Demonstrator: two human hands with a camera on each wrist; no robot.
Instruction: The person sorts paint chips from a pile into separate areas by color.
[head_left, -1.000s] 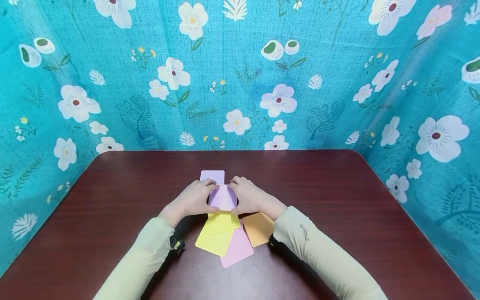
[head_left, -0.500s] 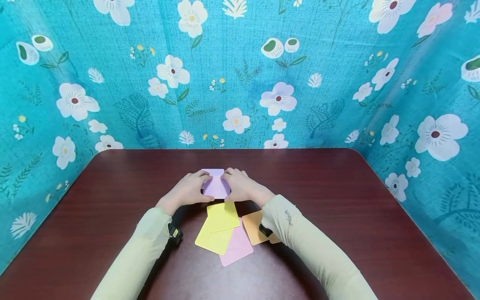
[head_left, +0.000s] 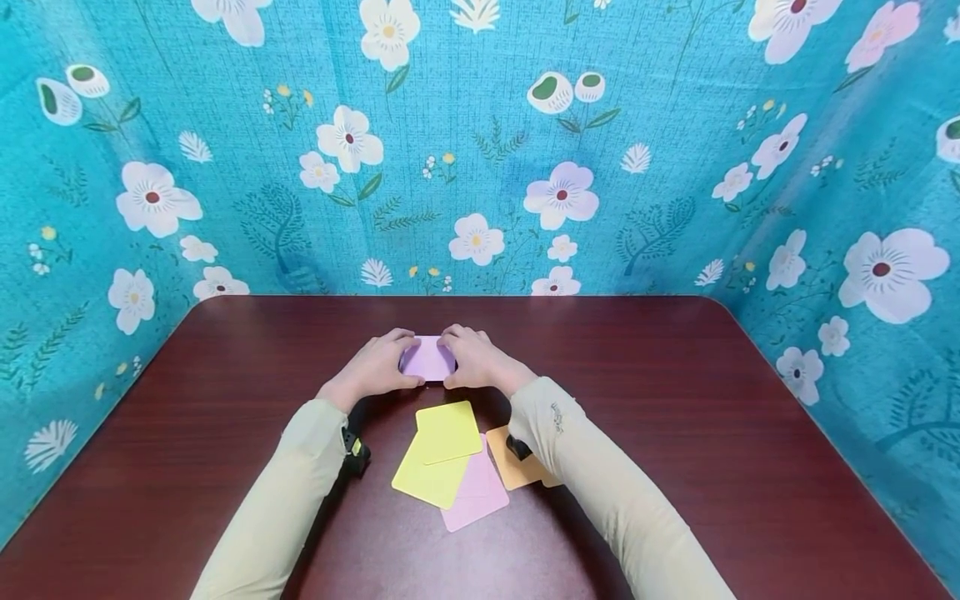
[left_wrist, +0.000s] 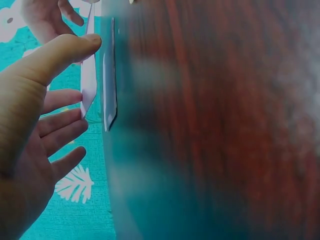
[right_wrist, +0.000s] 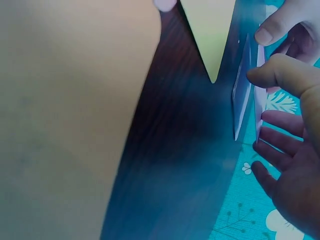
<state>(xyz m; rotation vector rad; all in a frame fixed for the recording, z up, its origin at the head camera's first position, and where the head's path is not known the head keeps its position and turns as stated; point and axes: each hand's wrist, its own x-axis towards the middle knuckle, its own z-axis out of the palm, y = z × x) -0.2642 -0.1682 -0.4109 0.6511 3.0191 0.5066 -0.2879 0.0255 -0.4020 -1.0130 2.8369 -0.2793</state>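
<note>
A lilac square card is held between my two hands at the far middle of the table. My left hand pinches its left side, thumb on the near edge and fingers on the far edge. On the right side my right hand grips it the same way. Both wrist views show a second lilac card lying flat on the table, with a gap between it and the held card. From the head view the held card covers most of that lower one.
Nearer the person, two yellow cards overlap each other and a pink card. An orange card lies partly under the right wrist, with another orange corner beside it. A blue floral curtain hangs behind the dark red table.
Both hands have carried the lilac card away from the person and slightly left, from the yellow cards' far edge to over the lilac card at the back. The other cards stayed put.
</note>
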